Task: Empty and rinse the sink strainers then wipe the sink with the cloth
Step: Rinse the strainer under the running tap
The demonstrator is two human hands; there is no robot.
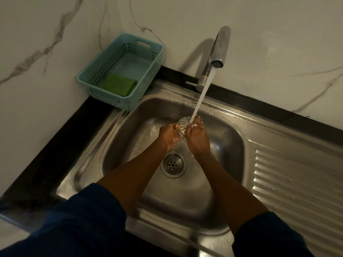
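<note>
Overhead, running tap (219, 51); both hands' grip, left hand (169, 135) and right hand (197, 138), around strainer (183, 125); cloth (118, 84) in basket (96, 93) nearby.

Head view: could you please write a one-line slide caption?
Both hands, left hand and right hand, hold a strainer under the running tap above the steel sink.

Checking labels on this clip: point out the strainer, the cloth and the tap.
strainer (182, 125): head view, slotted face.
cloth (118, 84): head view, middle of green fold.
tap (220, 47): head view, spout.
</note>
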